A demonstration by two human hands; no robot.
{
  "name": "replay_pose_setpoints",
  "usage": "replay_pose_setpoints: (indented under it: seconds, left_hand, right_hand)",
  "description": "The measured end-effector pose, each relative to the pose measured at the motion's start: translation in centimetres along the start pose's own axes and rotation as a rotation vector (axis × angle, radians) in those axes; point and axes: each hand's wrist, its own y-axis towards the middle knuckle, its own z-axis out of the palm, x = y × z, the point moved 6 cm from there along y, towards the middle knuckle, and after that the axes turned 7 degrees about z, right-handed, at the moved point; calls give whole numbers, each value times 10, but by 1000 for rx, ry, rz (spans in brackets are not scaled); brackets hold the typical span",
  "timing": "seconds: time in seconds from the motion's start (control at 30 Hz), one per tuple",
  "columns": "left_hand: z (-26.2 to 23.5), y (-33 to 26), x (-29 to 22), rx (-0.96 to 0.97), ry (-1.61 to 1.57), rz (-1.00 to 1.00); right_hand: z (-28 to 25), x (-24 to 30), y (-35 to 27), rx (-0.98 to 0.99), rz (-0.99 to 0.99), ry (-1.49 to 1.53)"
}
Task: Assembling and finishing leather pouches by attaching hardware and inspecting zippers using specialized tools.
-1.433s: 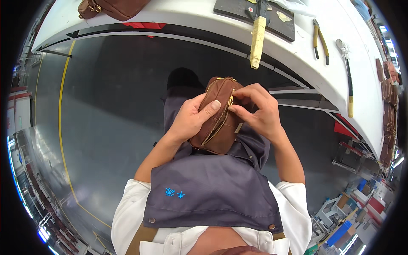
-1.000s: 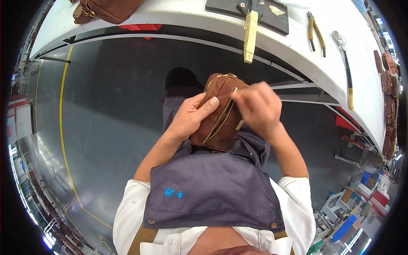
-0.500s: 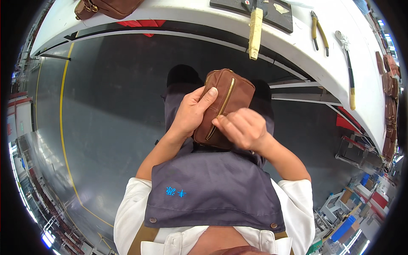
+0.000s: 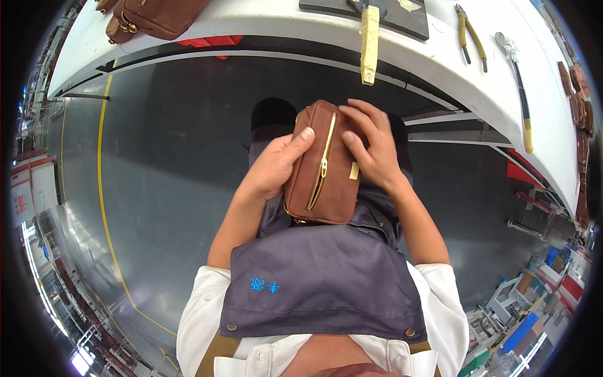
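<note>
Here I see the white workbench (image 4: 440, 69) curving across the top, and I place everything else from the brown leather pouch (image 4: 323, 169) held over the lap, just below the bench edge. Under the pouch lies the grey apron (image 4: 320, 289). Far up and left of the pouch, a second brown bag (image 4: 154, 16) sits on the bench, so I count 2 leather bags in all. Straight above the pouch lie a dark mat (image 4: 402, 12) and 1 tape-wrapped handle (image 4: 369, 44); up and right of it lie 1 pair of yellow-handled pliers (image 4: 470, 39) and 1 long tool (image 4: 518, 88).

The left hand (image 4: 273, 169) clamps the pouch's left side, thumb pressed on the front near the gold zipper (image 4: 321, 166), the other fingers hidden behind. The right hand (image 4: 374, 151) rests on the pouch's right half, fingers slightly spread and flat against the leather.

Half a second ago the right hand was bunched lower down by the zipper; it has since moved up and opened out, and the zipper now shows along its whole length.
</note>
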Motion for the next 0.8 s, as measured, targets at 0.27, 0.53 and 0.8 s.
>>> replay_pose_setpoints:
  seconds: [0.27, 0.53, 0.8]
  left_hand:
    - [-14, 21, -13, 42, -70, -45]
    - [-5, 12, -12, 113, -33, 38]
    - [-5, 0, -23, 161, 91, 106]
  right_hand:
    - [51, -52, -25, 405, 841, 634]
    - [35, -61, -26, 287, 740, 284]
    - [-34, 13, -6, -90, 185, -182]
